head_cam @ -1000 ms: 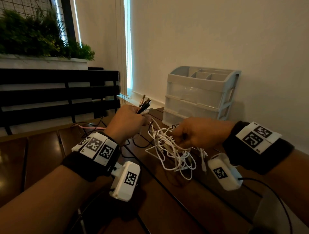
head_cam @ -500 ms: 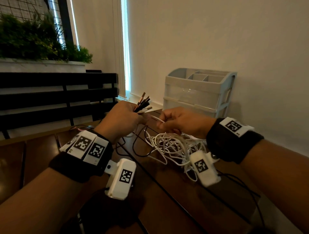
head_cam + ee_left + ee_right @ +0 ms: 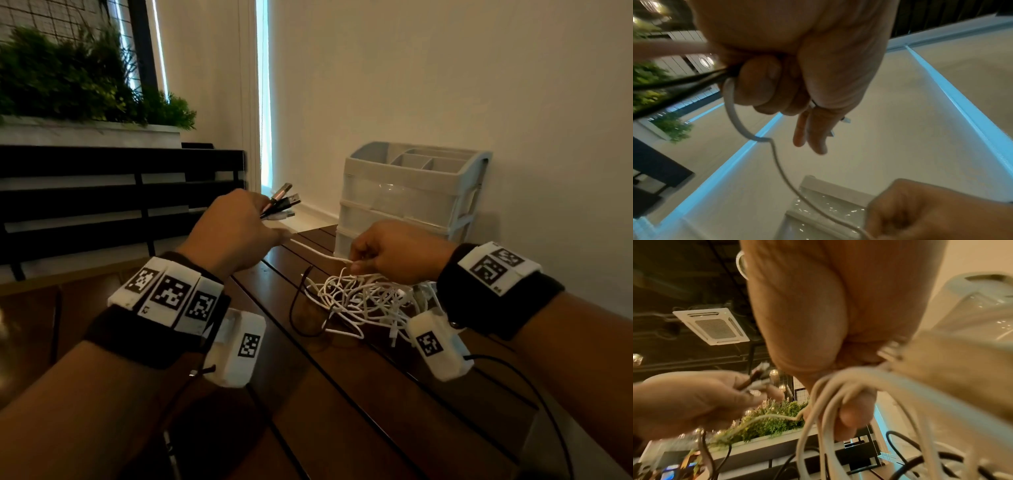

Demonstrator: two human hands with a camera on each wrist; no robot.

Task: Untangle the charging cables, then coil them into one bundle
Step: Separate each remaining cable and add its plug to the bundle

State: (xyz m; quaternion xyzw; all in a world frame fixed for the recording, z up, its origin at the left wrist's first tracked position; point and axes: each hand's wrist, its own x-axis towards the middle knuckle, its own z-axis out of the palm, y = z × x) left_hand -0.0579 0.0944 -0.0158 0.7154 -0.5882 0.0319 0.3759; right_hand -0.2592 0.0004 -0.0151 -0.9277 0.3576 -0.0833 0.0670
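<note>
A tangle of white charging cables lies on the dark wooden table, with a black cable looping beside it. My left hand is raised at centre left and grips a bunch of cable plugs, black, white and copper-coloured, that stick out past its fingers. One white cable runs taut from that hand to my right hand, which pinches it just above the tangle. In the right wrist view my fingers curl round several white strands. The left wrist view shows the white cable leaving my fist.
A grey plastic drawer organiser stands at the table's back edge against the cream wall. A black slatted bench and a planter of green plants are at the left. Thin black wires trail from the wrist cameras.
My right hand has slid right along the white cable, away from my left hand, drawing the strand taut above the tangle. The left hand keeps its hold on the plugs.
</note>
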